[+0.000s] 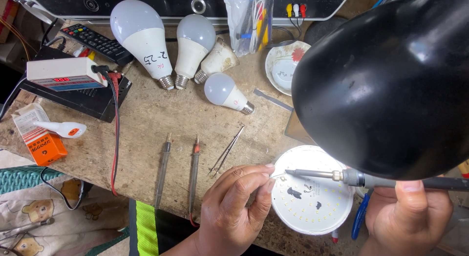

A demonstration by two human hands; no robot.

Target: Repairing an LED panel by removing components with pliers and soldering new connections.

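Note:
A round white LED board [312, 197] lies on the wooden bench at the lower right. My right hand [408, 214] grips a soldering iron [337, 176], its tip resting near the board's upper left edge. My left hand [234, 207] pinches a thin solder wire [274, 176] and holds its end at the iron's tip. The black lamp shade [391, 80] hides part of the board's right side and my right wrist.
Two test probes [163, 165] and tweezers [227, 151] lie left of my left hand. Several white bulbs [146, 38] lie at the back, beside a remote [95, 41], a meter box [66, 73], a small dish [283, 65] and an orange box [41, 143]. Blue-handled pliers [360, 217] sit beside the board.

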